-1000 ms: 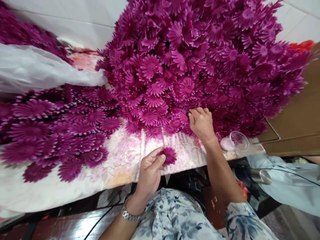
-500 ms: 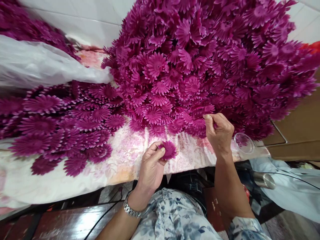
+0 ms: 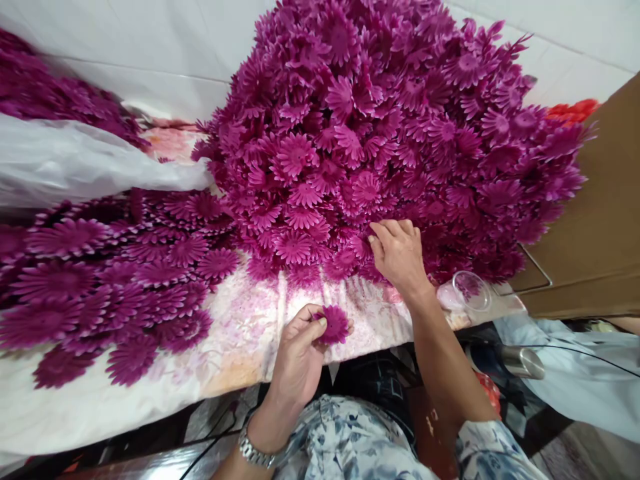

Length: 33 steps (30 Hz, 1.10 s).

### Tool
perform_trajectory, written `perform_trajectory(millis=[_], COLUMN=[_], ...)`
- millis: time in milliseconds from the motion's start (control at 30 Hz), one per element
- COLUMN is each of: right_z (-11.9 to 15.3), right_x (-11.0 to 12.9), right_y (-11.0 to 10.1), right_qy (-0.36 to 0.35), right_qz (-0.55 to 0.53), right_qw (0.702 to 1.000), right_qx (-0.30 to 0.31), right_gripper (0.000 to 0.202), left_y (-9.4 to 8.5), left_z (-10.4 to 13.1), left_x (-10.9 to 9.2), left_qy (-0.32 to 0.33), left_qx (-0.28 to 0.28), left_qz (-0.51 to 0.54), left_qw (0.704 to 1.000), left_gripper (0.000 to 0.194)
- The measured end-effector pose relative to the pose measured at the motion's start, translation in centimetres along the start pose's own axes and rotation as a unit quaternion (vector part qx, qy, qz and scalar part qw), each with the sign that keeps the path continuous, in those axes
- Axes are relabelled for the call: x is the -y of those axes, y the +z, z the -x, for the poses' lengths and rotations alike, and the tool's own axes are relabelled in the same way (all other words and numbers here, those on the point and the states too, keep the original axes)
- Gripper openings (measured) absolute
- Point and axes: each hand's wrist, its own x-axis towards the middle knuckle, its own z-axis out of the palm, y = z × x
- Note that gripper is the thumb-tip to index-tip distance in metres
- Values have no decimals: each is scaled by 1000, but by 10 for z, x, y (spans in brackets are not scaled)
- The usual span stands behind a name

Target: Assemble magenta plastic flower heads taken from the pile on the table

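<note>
Between the thumb and fingers of my left hand [image 3: 300,343] is a single magenta artificial flower head [image 3: 334,325], its flat face turned up, above the front of the cloth. My right hand [image 3: 399,257] reaches to the lower front of a big heap of magenta artificial flowers [image 3: 345,147]. Its fingers are bent and slightly apart, at the petals, and I see nothing held in them. More flower heads [image 3: 120,280] lie in overlapping rows on the cloth to the left.
A patterned cloth [image 3: 235,343] covers the table. White plastic sheeting [image 3: 95,157] lies over flowers at the left. A clear round container [image 3: 471,291] stands near the right edge, before a cardboard box [image 3: 600,220]. A metal cylinder [image 3: 523,362] is below the edge.
My right hand has moved left onto the front of the heap, and its pinched fingers have loosened. My left hand keeps its flower head. The whole view has shifted slightly.
</note>
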Motion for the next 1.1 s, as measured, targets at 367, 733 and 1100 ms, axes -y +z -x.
perform_trajectory(millis=[367,733,1100], right_z=[29,82,88], right_x=[-8,56,68], right_y=[-19,-18,-16], right_qy=[38,-58,-43], right_qz=[-64,-337,-361], right_qw=[992,938,931], right_qx=[-103,46,27], right_gripper=[22,13,4], left_y=[2,-1,-3], left_z=[-6,-2,1], left_x=[4,18,17], left_qy=[51,69,63], left_qx=[-49,-8,1], left_qz=[-37,-62,-39], left_qw=[997,996,997], left_gripper=[27,29,28])
